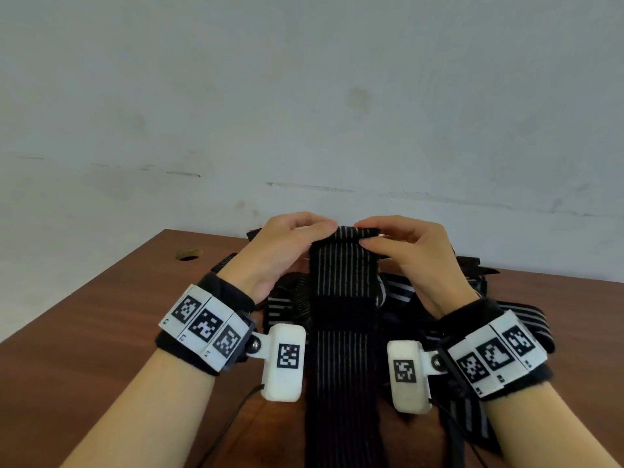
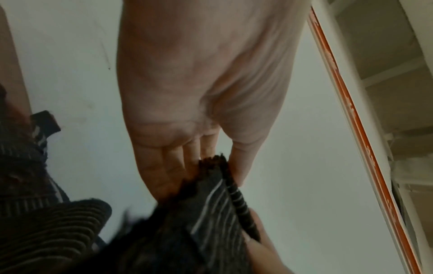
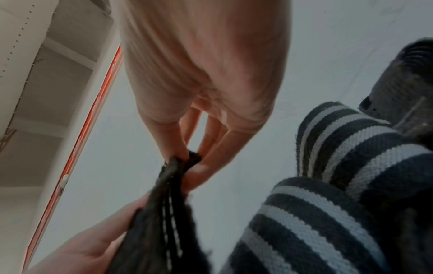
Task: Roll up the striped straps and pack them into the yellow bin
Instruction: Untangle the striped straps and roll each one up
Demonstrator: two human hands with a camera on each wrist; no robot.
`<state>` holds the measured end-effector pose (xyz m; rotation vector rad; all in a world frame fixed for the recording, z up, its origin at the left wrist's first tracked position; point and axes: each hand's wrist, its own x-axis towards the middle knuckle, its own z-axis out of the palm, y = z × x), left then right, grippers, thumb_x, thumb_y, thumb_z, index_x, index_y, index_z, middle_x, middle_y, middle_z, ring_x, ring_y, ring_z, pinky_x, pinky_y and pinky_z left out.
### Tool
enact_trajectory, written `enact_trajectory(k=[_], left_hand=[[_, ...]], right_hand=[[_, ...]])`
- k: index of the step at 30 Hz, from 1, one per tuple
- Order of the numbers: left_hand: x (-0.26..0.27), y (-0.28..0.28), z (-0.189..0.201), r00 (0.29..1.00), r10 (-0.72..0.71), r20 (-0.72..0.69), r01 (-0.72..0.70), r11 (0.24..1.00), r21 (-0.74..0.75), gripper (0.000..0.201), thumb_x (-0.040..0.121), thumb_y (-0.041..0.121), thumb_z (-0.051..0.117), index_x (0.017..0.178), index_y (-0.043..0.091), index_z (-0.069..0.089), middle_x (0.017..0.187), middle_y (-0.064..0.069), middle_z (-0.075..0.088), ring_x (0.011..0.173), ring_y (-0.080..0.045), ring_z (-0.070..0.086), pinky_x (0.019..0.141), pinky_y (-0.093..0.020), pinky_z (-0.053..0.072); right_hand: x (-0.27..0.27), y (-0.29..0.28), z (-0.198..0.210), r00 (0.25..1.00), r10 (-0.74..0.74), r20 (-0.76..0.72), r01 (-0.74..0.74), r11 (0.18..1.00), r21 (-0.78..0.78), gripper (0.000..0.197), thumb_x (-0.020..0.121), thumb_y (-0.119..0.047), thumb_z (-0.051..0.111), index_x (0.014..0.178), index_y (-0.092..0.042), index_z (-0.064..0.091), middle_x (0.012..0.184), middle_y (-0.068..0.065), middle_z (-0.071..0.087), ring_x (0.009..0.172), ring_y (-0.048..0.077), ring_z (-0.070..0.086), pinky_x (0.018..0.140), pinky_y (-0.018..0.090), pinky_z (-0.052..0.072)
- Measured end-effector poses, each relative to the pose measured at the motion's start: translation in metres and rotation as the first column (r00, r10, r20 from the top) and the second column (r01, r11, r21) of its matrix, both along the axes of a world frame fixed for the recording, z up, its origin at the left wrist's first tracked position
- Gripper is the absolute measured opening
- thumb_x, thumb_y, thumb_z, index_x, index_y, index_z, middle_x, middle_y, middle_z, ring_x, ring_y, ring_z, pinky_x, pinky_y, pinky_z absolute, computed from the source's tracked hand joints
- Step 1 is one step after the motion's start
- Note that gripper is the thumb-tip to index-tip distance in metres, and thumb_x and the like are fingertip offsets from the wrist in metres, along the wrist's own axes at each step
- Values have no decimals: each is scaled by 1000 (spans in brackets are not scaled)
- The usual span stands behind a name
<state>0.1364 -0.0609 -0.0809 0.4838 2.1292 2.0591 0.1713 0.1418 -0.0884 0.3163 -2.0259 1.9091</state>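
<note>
A long black strap with thin white stripes [image 1: 342,319] hangs lifted in front of me, its top end folded over. My left hand [image 1: 290,244] pinches the left corner of that fold, and my right hand [image 1: 401,244] pinches the right corner. The left wrist view shows my thumb and fingers [image 2: 173,166] clamped on the strap's frayed edge [image 2: 215,194]. From the right wrist view, my fingertips [image 3: 178,148] nip the dark strap end [image 3: 168,213]. Beneath my hands lies a pile of more striped straps [image 1: 398,292]. No yellow bin is in view.
The brown wooden table [image 1: 84,319] has a round cable hole [image 1: 188,254] at its far left. A pale wall [image 1: 304,113] stands right behind the table. Broad-striped straps [image 3: 339,185] lie under my right wrist.
</note>
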Motion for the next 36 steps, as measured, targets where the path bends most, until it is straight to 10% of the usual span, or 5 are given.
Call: enact_trajectory(k=[9,19,26,30,36], left_hand=[[-2,2,-2,990,40,-133,-39,999,5,14,100,20,67,112,19,75,103,-7,80,100,-20,76,86,-28,59],[6,4,6,999,42,17,-42,999,-16,50,94,66,57,112,24,78,110,11,78,106,-4,69,82,-23,49],[4,3,0,1000,-17,-13,18,999,39,20,96,30,71,108,16,80,101,-1,80,88,-9,76,69,-17,56],[0,2,1,998,2,-61,3,997,77,15,96,20,71,109,17,77,103,-5,80,96,-15,76,82,-24,59],[1,0,-1,998,5,-58,0,997,74,25,92,12,75,116,17,73,103,-7,80,92,-18,77,74,-24,60]], right_hand=[[3,-1,4,984,58,171,-59,998,1,22,95,-28,72,112,-15,78,104,4,80,92,14,75,58,18,53],[5,-2,5,1000,24,19,-25,998,56,17,93,-8,74,108,-13,77,97,7,80,85,17,77,61,23,58],[2,-2,0,999,-3,43,1,999,33,25,87,6,73,106,-10,79,101,7,80,94,21,77,76,27,61],[-1,-2,0,987,98,128,-95,995,-25,27,97,-23,69,123,-19,72,120,2,75,113,21,72,95,39,58],[4,-4,0,986,108,128,-111,994,18,23,98,-18,67,121,-14,73,108,7,79,100,24,76,69,31,59]])
